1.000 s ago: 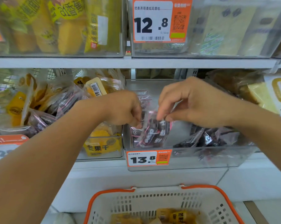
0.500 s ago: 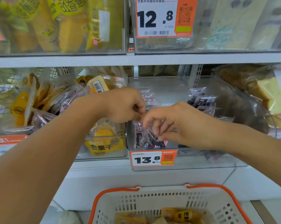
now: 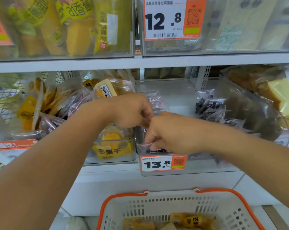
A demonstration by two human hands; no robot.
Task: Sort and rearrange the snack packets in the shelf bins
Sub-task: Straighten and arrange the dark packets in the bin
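Note:
Both my hands are inside the clear middle bin (image 3: 206,166) that carries the 13.8 price tag (image 3: 162,163). My right hand (image 3: 163,133) is low at the bin's front left corner, its curled fingers pinching a pink-edged dark snack packet (image 3: 146,146) against the front wall. My left hand (image 3: 133,112) is just above and left of it, fingers curled, touching the right hand; what it holds is hidden. A row of similar pink packets (image 3: 155,101) stands behind the hands. A pile of dark packets (image 3: 210,107) lies at the bin's right.
The left bin (image 3: 113,156) holds yellow mango packets mixed with pink-dark ones. Bread bags (image 3: 279,95) fill the bin at far right. Upper shelf bins hold yellow packs (image 3: 70,25) behind a 12.8 tag. An orange-rimmed white basket (image 3: 177,211) with yellow packets sits below.
My right hand has moved down and left with the packet, from mid-bin height to the front left corner. My left hand stayed near the bin's left wall, and the hands came together.

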